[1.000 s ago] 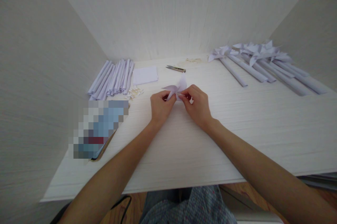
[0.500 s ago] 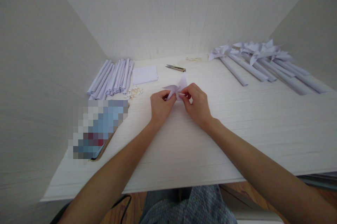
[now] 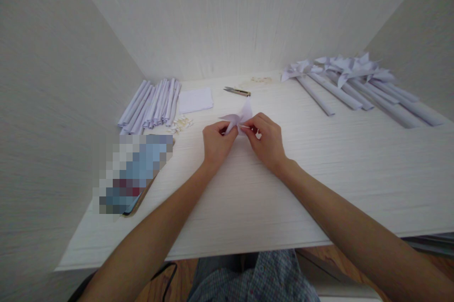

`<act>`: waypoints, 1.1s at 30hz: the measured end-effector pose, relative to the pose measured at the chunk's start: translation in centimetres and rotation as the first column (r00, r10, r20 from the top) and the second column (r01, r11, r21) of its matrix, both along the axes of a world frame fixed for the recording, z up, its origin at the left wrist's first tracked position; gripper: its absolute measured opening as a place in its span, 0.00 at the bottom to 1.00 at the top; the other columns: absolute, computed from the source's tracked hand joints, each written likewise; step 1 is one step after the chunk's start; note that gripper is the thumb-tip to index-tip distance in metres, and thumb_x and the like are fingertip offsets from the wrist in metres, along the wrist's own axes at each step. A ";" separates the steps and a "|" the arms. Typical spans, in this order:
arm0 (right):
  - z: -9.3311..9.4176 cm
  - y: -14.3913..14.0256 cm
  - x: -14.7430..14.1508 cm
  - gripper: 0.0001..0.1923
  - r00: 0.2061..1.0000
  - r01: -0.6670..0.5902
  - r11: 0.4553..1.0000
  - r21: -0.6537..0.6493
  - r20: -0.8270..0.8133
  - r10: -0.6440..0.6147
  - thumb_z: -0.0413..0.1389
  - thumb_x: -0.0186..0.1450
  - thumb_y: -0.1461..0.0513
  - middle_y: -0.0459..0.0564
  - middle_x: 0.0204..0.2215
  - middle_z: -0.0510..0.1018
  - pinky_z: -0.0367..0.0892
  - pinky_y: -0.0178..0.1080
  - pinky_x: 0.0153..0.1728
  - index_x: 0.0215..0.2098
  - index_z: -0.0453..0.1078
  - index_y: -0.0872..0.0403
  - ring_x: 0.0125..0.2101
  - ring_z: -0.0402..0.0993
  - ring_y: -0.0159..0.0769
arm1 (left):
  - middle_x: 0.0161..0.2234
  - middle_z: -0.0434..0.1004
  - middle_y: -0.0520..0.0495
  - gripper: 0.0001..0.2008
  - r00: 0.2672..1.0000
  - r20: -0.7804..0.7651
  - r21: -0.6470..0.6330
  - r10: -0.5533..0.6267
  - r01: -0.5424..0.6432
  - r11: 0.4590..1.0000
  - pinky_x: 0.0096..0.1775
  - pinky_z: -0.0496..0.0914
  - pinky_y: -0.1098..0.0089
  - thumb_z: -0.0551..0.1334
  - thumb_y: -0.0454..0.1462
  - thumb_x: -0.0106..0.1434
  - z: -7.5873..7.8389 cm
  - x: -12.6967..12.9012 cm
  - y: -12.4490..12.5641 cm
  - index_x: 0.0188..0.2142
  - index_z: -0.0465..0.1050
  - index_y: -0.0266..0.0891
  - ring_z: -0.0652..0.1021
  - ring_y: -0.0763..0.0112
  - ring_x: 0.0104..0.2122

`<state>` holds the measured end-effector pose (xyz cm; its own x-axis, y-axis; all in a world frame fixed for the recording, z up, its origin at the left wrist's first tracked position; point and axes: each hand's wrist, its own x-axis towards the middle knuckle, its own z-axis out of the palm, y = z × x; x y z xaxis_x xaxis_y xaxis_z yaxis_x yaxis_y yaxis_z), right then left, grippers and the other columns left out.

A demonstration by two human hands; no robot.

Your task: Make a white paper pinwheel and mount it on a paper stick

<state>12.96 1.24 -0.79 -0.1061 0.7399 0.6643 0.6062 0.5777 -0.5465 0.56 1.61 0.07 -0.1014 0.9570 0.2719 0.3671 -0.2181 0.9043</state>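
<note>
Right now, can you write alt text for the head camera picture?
Two bare hands, left hand and right hand, pinch a folded white paper pinwheel above a pale wooden table. Rolled white paper tubes lie left, finished paper pinwheels on sticks right.

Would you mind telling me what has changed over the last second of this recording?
Nothing has visibly changed. The left hand and right hand still pinch the folded paper pinwheel between them above the table, and the paper rolls, snips and finished pinwheels lie where they were.
</note>
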 end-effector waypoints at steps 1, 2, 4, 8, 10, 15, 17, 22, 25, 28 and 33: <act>0.0 0.0 0.0 0.06 1.000 -0.010 1.000 0.009 -0.014 0.010 0.53 0.59 0.65 0.46 0.22 0.69 0.60 0.34 0.26 0.24 0.67 0.55 0.24 0.64 0.30 | 0.16 0.62 0.56 0.07 1.000 -0.001 0.000 0.002 -0.002 1.000 0.23 0.57 0.76 0.56 0.35 0.48 0.0 0.0 0.0 0.17 0.68 0.35 0.62 0.79 0.19; 0.0 0.0 0.1 0.06 0.999 -0.018 1.000 0.013 -0.027 0.018 0.53 0.59 0.65 0.46 0.22 0.70 0.61 0.34 0.26 0.24 0.68 0.55 0.24 0.65 0.30 | 0.16 0.62 0.56 0.07 1.000 -0.005 0.002 0.005 -0.005 1.000 0.23 0.58 0.76 0.56 0.35 0.48 0.0 0.0 0.0 0.17 0.68 0.35 0.63 0.78 0.19; -0.1 0.0 0.1 0.05 0.998 -0.031 0.999 0.012 -0.045 0.031 0.53 0.59 0.65 0.47 0.23 0.72 0.62 0.34 0.26 0.26 0.70 0.55 0.24 0.67 0.31 | 0.16 0.64 0.55 0.07 1.000 -0.012 0.004 0.012 -0.012 1.000 0.23 0.58 0.75 0.56 0.35 0.48 -0.1 0.0 0.0 0.17 0.68 0.36 0.64 0.78 0.19; -0.1 0.1 0.1 0.07 0.997 -0.061 0.998 0.013 -0.045 0.061 0.52 0.60 0.64 0.48 0.27 0.76 0.65 0.36 0.30 0.29 0.73 0.53 0.28 0.70 0.32 | 0.17 0.68 0.54 0.08 0.999 -0.015 0.013 0.038 -0.038 0.999 0.24 0.60 0.75 0.57 0.36 0.49 -0.1 -0.1 0.1 0.19 0.71 0.35 0.66 0.76 0.20; -0.1 0.1 0.1 0.08 0.996 -0.075 0.997 0.017 -0.039 0.076 0.51 0.61 0.64 0.48 0.28 0.76 0.65 0.36 0.31 0.31 0.74 0.53 0.30 0.71 0.33 | 0.17 0.69 0.54 0.07 0.999 -0.010 0.017 0.048 -0.048 0.999 0.24 0.61 0.75 0.57 0.36 0.49 -0.2 -0.1 0.2 0.20 0.72 0.35 0.67 0.76 0.21; -0.1 0.1 0.2 0.07 0.996 -0.083 0.996 0.029 -0.041 0.084 0.53 0.60 0.64 0.49 0.27 0.77 0.65 0.35 0.29 0.31 0.74 0.54 0.28 0.71 0.32 | 0.17 0.69 0.54 0.08 0.999 -0.009 0.020 0.041 -0.041 0.999 0.24 0.60 0.75 0.57 0.35 0.49 -0.1 -0.1 0.2 0.19 0.72 0.35 0.67 0.76 0.20; -0.1 0.1 0.2 0.06 0.996 -0.078 0.997 0.029 -0.039 0.079 0.53 0.60 0.64 0.48 0.27 0.77 0.65 0.35 0.29 0.30 0.74 0.54 0.28 0.71 0.32 | 0.17 0.69 0.54 0.08 0.999 -0.019 0.019 0.040 -0.040 0.999 0.24 0.61 0.75 0.57 0.35 0.49 -0.1 -0.1 0.1 0.19 0.72 0.35 0.67 0.77 0.20; 0.0 0.2 0.3 0.06 0.998 -0.049 0.999 0.022 -0.025 0.049 0.54 0.59 0.63 0.47 0.25 0.77 0.65 0.35 0.28 0.27 0.73 0.53 0.26 0.71 0.32 | 0.17 0.68 0.54 0.08 0.999 -0.028 0.015 0.038 -0.037 0.999 0.24 0.60 0.75 0.56 0.35 0.49 0.0 -0.1 0.1 0.18 0.71 0.36 0.67 0.77 0.20; 0.0 0.2 0.3 0.06 0.999 -0.044 0.999 0.031 -0.023 0.045 0.54 0.59 0.64 0.46 0.23 0.76 0.65 0.35 0.28 0.26 0.72 0.53 0.25 0.70 0.32 | 0.17 0.68 0.54 0.08 0.999 -0.021 0.011 0.034 -0.034 0.999 0.24 0.60 0.75 0.56 0.34 0.48 0.0 -0.1 0.1 0.18 0.71 0.36 0.67 0.77 0.20; 0.1 0.2 0.4 0.06 0.999 -0.034 0.999 0.041 -0.006 0.034 0.54 0.59 0.64 0.46 0.23 0.76 0.65 0.36 0.28 0.26 0.72 0.53 0.25 0.70 0.32 | 0.16 0.67 0.55 0.07 0.999 -0.024 0.016 0.035 -0.035 0.999 0.24 0.60 0.75 0.57 0.35 0.49 -0.1 -0.1 0.2 0.18 0.71 0.36 0.67 0.77 0.20; 0.0 0.1 0.3 0.07 0.999 -0.031 0.997 0.070 -0.017 0.032 0.53 0.59 0.67 0.49 0.27 0.78 0.67 0.36 0.30 0.30 0.74 0.54 0.28 0.72 0.32 | 0.16 0.65 0.55 0.07 1.000 -0.005 0.029 0.024 -0.024 0.999 0.23 0.59 0.76 0.57 0.34 0.48 -0.1 -0.1 0.1 0.17 0.70 0.35 0.65 0.78 0.19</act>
<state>13.25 1.38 -0.79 -0.1159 0.6879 0.7165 0.5777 0.6335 -0.5148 0.48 1.74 -0.01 -0.1230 0.9458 0.3005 0.3776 -0.2354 0.8955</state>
